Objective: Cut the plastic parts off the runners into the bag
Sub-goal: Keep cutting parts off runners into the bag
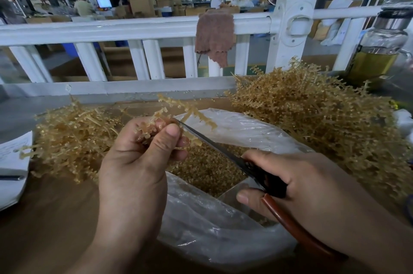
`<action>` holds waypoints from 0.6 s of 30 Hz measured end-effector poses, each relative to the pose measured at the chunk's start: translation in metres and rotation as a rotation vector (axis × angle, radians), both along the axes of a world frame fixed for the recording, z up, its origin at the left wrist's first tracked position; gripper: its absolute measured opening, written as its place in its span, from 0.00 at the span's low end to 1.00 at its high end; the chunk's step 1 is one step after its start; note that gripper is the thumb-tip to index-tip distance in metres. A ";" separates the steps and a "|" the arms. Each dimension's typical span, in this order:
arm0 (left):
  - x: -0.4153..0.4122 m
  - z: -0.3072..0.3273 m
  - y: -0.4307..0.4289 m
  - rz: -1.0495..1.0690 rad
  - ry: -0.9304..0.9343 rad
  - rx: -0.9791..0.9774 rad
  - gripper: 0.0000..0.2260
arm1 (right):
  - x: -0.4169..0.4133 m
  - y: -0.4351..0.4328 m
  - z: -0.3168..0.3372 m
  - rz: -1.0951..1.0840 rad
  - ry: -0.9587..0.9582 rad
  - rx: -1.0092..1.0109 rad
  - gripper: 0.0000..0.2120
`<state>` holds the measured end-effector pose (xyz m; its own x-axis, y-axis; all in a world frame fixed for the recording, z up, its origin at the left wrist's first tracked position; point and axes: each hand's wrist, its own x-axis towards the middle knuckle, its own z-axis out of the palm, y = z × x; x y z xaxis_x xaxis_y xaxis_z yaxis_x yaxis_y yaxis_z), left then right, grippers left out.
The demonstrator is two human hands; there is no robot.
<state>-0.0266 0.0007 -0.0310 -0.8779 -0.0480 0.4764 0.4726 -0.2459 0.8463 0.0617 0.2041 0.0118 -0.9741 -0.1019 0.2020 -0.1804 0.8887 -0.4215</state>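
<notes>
Left hand (136,162) – we pinch a runner (185,110) between thumb and curled fingers, above the bag (223,235) | Right hand (297,184) – we grip the scissors (225,150), blade tip touching the runner | Cut parts (207,166) lie inside the open bag | Runner piles (312,112) on both sides

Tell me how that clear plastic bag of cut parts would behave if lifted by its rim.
Probably floppy: the clear bag is thin, wrinkled film that sags around its contents. Likely bottom-heavy, since many small cut parts fill it, so the film may stretch. Its mouth gapes open, so tilting would probably spill parts.
</notes>
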 end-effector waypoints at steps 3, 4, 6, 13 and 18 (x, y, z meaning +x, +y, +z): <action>0.000 0.000 -0.001 0.007 0.009 -0.013 0.02 | 0.001 -0.001 0.001 0.009 -0.001 -0.027 0.30; 0.000 0.001 -0.001 0.006 0.012 -0.016 0.02 | 0.000 -0.002 0.002 0.014 -0.001 -0.046 0.30; 0.001 0.001 -0.001 0.001 0.016 -0.012 0.01 | 0.001 -0.002 0.003 0.022 -0.015 -0.065 0.29; 0.000 0.001 -0.001 -0.005 0.022 -0.014 0.02 | 0.002 -0.003 0.005 0.038 -0.038 -0.073 0.26; 0.002 0.001 0.001 -0.001 0.029 -0.015 0.02 | 0.000 -0.004 0.000 0.022 -0.001 -0.102 0.26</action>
